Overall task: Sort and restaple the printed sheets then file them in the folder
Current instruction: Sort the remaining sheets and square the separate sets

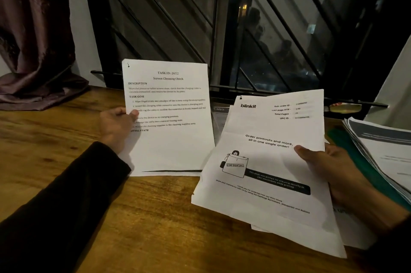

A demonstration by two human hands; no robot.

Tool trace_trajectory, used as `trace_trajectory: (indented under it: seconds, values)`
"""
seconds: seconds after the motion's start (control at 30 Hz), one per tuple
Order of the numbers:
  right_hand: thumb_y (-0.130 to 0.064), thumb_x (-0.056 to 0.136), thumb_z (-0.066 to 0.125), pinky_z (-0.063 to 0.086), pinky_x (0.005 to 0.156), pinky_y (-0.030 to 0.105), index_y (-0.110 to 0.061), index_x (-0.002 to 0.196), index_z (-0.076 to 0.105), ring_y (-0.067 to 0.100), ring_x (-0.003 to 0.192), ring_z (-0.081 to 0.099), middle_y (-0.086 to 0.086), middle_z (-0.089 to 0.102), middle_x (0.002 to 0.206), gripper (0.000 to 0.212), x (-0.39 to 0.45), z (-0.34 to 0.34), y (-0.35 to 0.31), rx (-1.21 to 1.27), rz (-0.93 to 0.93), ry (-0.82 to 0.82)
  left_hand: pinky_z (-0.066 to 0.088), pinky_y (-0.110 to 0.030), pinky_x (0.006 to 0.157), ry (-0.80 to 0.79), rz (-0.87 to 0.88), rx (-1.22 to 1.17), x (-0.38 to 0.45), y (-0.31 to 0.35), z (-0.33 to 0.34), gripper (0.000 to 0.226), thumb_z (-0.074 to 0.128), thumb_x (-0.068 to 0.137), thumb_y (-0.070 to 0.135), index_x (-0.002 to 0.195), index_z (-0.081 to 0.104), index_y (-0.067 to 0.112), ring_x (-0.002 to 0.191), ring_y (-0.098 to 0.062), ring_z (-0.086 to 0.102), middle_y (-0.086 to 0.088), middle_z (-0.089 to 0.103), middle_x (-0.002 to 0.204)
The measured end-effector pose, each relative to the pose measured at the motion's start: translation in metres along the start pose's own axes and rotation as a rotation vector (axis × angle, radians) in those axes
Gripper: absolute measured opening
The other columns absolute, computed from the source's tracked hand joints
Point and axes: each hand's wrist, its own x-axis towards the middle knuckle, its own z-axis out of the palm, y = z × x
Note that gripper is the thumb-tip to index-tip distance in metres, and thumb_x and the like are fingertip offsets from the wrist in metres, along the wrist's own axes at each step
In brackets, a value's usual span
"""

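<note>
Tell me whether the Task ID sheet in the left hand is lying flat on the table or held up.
Held up. The left hand pinches the Task ID sheet at its left edge; it stands nearly upright, bottom edge at the wooden table.

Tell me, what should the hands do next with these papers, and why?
Probably lay the white "Screen Cleaning Check" sheet, which the left hand pinches upright, down on the brown wooden table. The right hand already grips the white blinkit cover bundle, so both are full; sorting needs a free hand.
</note>
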Motion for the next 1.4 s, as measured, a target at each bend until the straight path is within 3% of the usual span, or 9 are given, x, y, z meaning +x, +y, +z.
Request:
trace_trajectory:
  seconds: [0.1,0.27,0.57,0.7,0.87,1.07,1.17,1.27,1.4]
  values:
    - [-0.029,0.089,0.067,0.054,0.083,0.058,-0.021,0.124,0.06,0.04,0.093,0.066,0.011,0.067,0.116,0.037,0.0,0.0,0.0,0.006,-0.001,-0.009,0.051,-0.013,0.052,0.006,0.003,-0.005,0.001,-0.001,0.001,0.021,0.064,0.093,0.004,0.075,0.06,0.013,0.067,-0.013,0.058,-0.012,0.065,0.099]
    - [-0.028,0.089,0.067,0.054,0.083,0.058,-0.02,0.124,0.06,0.039,0.092,0.066,0.011,0.068,0.113,0.036,0.0,-0.002,0.0,0.006,-0.007,-0.021,0.05,-0.027,0.068,-0.011,-0.01,0.005,0.004,-0.004,0.001,0.022,0.067,0.092,0.006,0.074,0.061,0.015,0.074,-0.02,0.061,-0.005,0.067,0.083]
    - [-0.031,0.085,0.071,0.053,0.085,0.057,-0.022,0.116,0.064,0.037,0.092,0.067,0.007,0.07,0.111,0.033,-0.004,-0.001,-0.004,0.104,-0.019,0.011,0.055,-0.032,0.071,-0.011,-0.013,0.039,-0.004,0.003,-0.001,0.024,0.062,0.097,0.013,0.073,0.062,0.015,0.074,-0.021,0.064,-0.016,0.069,0.101]
    - [-0.053,0.047,0.083,0.057,0.079,0.043,-0.019,0.114,0.066,0.03,0.089,0.072,0.002,0.074,0.103,0.076,-0.012,-0.002,-0.017,0.256,-0.098,-0.081,0.059,-0.036,0.078,-0.067,-0.03,-0.025,-0.016,0.018,0.003,0.023,0.061,0.098,0.016,0.076,0.062,0.008,0.087,-0.03,0.068,-0.012,0.071,0.089]
    - [-0.033,0.082,0.069,0.052,0.093,0.045,-0.019,0.123,0.062,0.027,0.101,0.069,0.001,0.071,0.115,0.043,-0.016,0.006,-0.02,0.313,-0.126,-0.18,0.06,-0.044,0.082,-0.282,-0.036,-0.119,-0.044,0.035,0.026,0.016,0.061,0.096,0.008,0.088,0.065,-0.005,0.088,-0.034,0.072,-0.02,0.074,0.093]
    - [-0.054,0.067,0.077,0.052,0.09,0.056,-0.024,0.127,0.056,0.034,0.102,0.067,0.003,0.068,0.119,0.07,-0.024,0.02,-0.011,0.153,-0.08,-0.261,0.041,-0.015,0.041,-0.653,0.094,0.066,-0.089,0.031,0.048,0.012,0.062,0.095,0.012,0.085,0.065,0.006,0.043,-0.004,0.057,0.002,0.069,0.058]
    - [-0.033,0.084,0.071,0.054,0.087,0.054,-0.021,0.129,0.052,0.034,0.102,0.064,0.004,0.065,0.122,0.05,-0.024,0.014,-0.013,0.108,-0.087,-0.134,0.047,-0.019,0.054,-0.661,0.159,0.167,-0.08,0.024,0.048,0.009,0.065,0.093,0.015,0.089,0.069,0.008,0.061,-0.009,0.064,-0.002,0.074,0.075]
    - [-0.056,0.058,0.083,0.055,0.086,0.053,-0.021,0.132,0.048,0.034,0.101,0.065,0.006,0.063,0.123,0.089,-0.027,0.007,-0.018,0.085,-0.078,-0.102,0.052,-0.025,0.082,-0.379,0.318,0.448,-0.053,0.016,0.04,0.011,0.067,0.093,0.023,0.099,0.071,0.015,0.095,-0.014,0.065,0.0,0.071,0.105]
    - [-0.039,0.073,0.078,0.053,0.088,0.055,-0.017,0.133,0.048,0.037,0.1,0.065,0.01,0.063,0.125,0.071,-0.027,0.005,-0.022,0.034,-0.055,-0.099,0.047,-0.041,0.099,-0.283,0.117,0.714,-0.024,0.005,0.022,0.074,0.071,0.076,0.062,0.132,0.058,0.015,0.115,-0.033,0.058,-0.013,0.065,0.122]
